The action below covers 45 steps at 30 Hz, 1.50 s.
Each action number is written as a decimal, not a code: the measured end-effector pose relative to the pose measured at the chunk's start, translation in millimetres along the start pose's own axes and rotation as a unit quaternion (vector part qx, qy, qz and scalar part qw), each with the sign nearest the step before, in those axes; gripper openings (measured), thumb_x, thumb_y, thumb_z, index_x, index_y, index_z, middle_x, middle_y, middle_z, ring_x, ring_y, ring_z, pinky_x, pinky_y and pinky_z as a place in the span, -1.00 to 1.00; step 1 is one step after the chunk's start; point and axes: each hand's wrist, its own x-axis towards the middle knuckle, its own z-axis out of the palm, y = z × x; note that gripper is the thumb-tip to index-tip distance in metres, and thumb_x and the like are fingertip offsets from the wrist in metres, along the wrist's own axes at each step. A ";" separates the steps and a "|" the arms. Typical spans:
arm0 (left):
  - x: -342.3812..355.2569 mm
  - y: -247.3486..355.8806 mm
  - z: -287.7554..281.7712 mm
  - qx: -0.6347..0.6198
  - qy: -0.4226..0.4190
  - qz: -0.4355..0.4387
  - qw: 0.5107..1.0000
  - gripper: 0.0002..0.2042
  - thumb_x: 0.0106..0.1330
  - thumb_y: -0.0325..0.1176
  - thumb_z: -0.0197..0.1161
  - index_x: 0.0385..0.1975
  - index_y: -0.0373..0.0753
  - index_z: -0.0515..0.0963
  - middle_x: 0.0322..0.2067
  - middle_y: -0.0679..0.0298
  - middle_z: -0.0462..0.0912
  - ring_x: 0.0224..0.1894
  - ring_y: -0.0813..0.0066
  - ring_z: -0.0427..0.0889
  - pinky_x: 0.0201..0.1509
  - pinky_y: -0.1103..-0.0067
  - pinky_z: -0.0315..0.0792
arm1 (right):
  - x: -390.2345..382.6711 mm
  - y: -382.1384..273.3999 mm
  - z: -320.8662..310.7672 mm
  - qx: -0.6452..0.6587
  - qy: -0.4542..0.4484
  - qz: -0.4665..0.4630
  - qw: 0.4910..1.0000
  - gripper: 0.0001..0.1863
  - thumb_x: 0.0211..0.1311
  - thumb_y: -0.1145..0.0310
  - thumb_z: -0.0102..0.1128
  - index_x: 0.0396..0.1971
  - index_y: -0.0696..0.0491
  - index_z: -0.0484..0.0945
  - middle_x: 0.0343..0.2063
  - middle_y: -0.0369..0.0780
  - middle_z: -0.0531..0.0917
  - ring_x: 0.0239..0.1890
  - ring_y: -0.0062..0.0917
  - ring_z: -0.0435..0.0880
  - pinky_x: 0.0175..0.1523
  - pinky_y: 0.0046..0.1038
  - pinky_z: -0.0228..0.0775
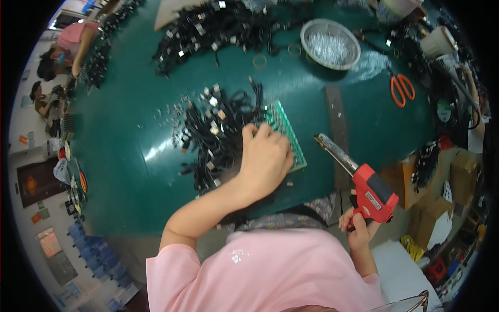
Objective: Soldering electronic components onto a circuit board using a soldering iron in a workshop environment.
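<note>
Glossy green counter [125, 182] across centre, white glare [158, 148] toward 9 o'clock. Pale wall [23, 117] and dark reddish-brown door [41, 182] at 9 o'clock, small coloured sheets [36, 217] alongside. Blue bins [101, 255] stacked at 8 o'clock; cardboard boxes [427, 218] at 4 o'clock.

An electrical assembly workshop, by its look: black cables [208, 34] heaped near the far edge of a green worktop [119, 99], a bowl [351, 56] of small parts and scissors [403, 92] toward the right edge, a pistol-shaped tool [377, 192] by the near right corner, boxes [426, 218] beyond it. Co-workers [79, 39] show past the left edge.
</note>
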 end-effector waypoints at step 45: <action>164.5 -168.2 -98.4 -0.761 0.221 -0.100 0.601 -0.80 0.24 -0.50 0.26 -0.18 -0.43 0.50 -0.22 0.06 0.63 -0.13 0.27 0.66 -0.01 0.45 0.60 | 29.3 -1.0 32.2 -0.014 0.130 -0.106 0.986 -0.55 0.37 0.33 -0.10 0.16 0.27 0.22 -0.77 -0.30 0.30 -0.85 -0.66 0.22 -0.72 -0.58 0.16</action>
